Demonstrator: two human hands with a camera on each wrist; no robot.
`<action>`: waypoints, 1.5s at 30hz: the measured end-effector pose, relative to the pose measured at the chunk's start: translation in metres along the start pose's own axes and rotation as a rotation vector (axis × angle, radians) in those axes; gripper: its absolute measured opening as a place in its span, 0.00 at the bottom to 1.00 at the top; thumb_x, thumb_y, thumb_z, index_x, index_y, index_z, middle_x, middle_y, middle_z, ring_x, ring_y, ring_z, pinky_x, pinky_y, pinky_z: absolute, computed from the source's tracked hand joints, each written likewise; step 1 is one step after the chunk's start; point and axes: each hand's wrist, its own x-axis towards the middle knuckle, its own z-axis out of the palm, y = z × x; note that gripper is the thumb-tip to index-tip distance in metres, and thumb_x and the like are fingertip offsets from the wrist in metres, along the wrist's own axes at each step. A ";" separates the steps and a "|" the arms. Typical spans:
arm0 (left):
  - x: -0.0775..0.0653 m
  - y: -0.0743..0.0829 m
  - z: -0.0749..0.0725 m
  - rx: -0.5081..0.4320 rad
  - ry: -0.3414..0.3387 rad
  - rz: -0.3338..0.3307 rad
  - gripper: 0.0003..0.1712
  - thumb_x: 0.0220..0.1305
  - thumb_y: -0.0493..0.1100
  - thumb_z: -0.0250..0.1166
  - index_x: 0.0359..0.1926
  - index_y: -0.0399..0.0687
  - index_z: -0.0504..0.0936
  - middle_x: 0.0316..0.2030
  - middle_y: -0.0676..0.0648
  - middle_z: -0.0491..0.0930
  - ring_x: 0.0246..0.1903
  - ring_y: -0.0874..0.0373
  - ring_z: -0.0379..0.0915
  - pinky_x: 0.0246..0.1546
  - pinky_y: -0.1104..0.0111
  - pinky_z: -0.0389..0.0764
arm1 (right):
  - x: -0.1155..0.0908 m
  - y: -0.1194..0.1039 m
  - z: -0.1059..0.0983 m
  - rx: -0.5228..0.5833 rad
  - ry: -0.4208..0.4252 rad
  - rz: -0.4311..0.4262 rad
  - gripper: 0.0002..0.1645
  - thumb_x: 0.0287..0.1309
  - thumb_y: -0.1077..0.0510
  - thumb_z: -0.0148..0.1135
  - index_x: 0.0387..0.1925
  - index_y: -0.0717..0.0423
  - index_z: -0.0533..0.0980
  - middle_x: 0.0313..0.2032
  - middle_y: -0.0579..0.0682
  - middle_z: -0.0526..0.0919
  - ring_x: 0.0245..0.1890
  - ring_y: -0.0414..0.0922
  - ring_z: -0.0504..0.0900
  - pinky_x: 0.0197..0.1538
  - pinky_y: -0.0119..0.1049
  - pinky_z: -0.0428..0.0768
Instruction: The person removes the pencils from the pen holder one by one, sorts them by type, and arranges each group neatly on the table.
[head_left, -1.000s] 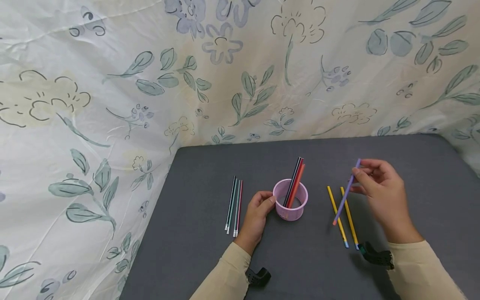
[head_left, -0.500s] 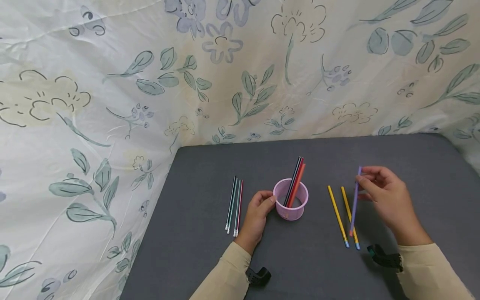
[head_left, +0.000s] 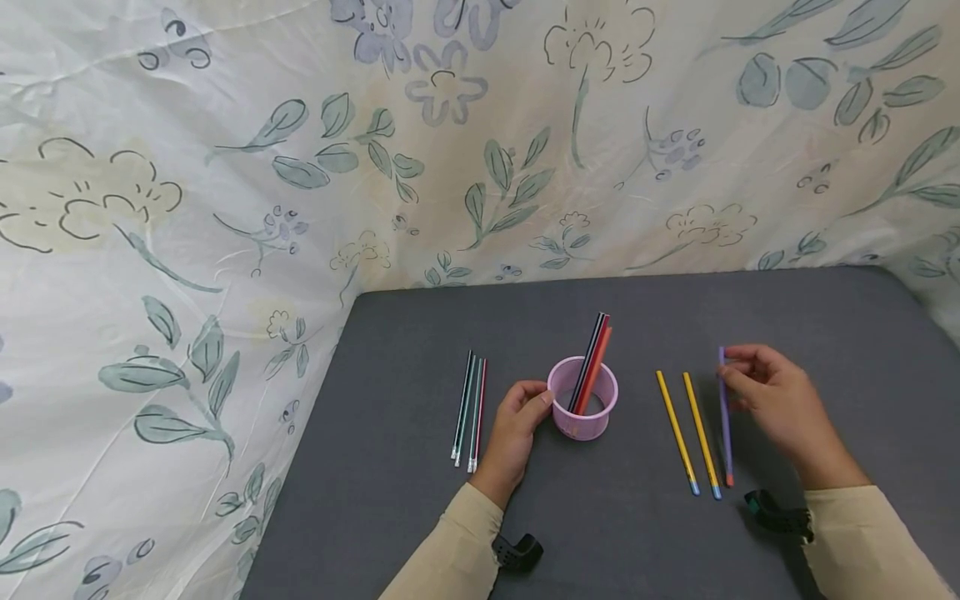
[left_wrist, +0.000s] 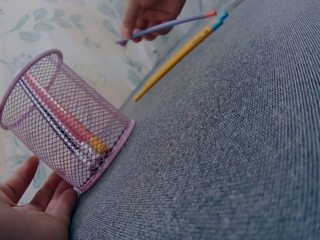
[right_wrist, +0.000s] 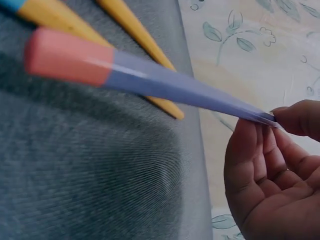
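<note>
A purple pencil (head_left: 725, 429) is pinched by the right hand (head_left: 780, 412). The pink mesh cup (head_left: 580, 429) is touched by the relaxed left hand (head_left: 513, 429); the lower ends of the pencils (head_left: 595, 371) inside are blurred by mesh.

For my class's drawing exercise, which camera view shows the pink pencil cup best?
The left wrist view: the pink pencil cup appears large, pencils showing through its mesh wall. The head view shows it smaller, from above, with the left hand at its side. The right wrist view misses it.
</note>
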 end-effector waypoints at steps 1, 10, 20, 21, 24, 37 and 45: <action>0.000 0.000 0.000 0.000 0.001 0.000 0.17 0.79 0.42 0.63 0.58 0.32 0.80 0.56 0.30 0.80 0.54 0.52 0.77 0.62 0.65 0.75 | 0.000 0.002 0.000 -0.013 -0.013 0.004 0.22 0.83 0.60 0.58 0.67 0.71 0.72 0.45 0.59 0.82 0.36 0.37 0.82 0.35 0.35 0.86; -0.001 0.000 -0.001 -0.005 -0.008 0.008 0.18 0.79 0.42 0.63 0.58 0.31 0.79 0.56 0.30 0.80 0.54 0.52 0.77 0.62 0.65 0.75 | 0.001 0.013 0.005 -0.091 -0.076 0.037 0.23 0.82 0.60 0.59 0.67 0.73 0.72 0.46 0.64 0.83 0.35 0.40 0.82 0.33 0.37 0.85; 0.001 -0.001 -0.001 -0.004 -0.012 0.008 0.18 0.79 0.43 0.63 0.59 0.32 0.79 0.56 0.32 0.81 0.55 0.51 0.77 0.63 0.65 0.75 | 0.000 0.020 0.006 -0.099 -0.091 0.085 0.28 0.83 0.55 0.59 0.68 0.75 0.70 0.46 0.66 0.82 0.35 0.44 0.85 0.33 0.38 0.87; 0.001 -0.001 -0.001 -0.003 -0.011 0.008 0.18 0.79 0.43 0.63 0.59 0.32 0.79 0.56 0.32 0.81 0.55 0.51 0.77 0.63 0.65 0.75 | 0.000 0.021 0.006 -0.101 -0.093 0.092 0.29 0.83 0.54 0.59 0.69 0.75 0.70 0.46 0.66 0.82 0.35 0.45 0.85 0.34 0.38 0.87; 0.002 -0.001 -0.001 0.002 -0.011 0.007 0.18 0.79 0.43 0.63 0.59 0.32 0.79 0.56 0.32 0.80 0.55 0.52 0.77 0.63 0.65 0.75 | -0.001 0.021 0.006 -0.103 -0.094 0.105 0.30 0.84 0.53 0.58 0.69 0.75 0.70 0.47 0.67 0.82 0.36 0.46 0.85 0.34 0.38 0.87; 0.001 -0.001 0.001 -0.011 -0.001 0.012 0.18 0.79 0.43 0.64 0.58 0.32 0.80 0.56 0.30 0.80 0.58 0.43 0.77 0.63 0.66 0.75 | -0.001 0.007 0.010 -0.083 -0.030 0.057 0.27 0.83 0.53 0.59 0.67 0.72 0.74 0.47 0.66 0.83 0.35 0.39 0.85 0.35 0.34 0.85; 0.000 -0.003 0.000 0.002 0.002 0.014 0.17 0.79 0.43 0.64 0.58 0.33 0.80 0.56 0.31 0.80 0.54 0.52 0.78 0.62 0.65 0.75 | -0.007 -0.016 0.024 -0.037 -0.044 -0.030 0.25 0.84 0.51 0.59 0.65 0.68 0.77 0.48 0.64 0.84 0.40 0.45 0.85 0.39 0.30 0.85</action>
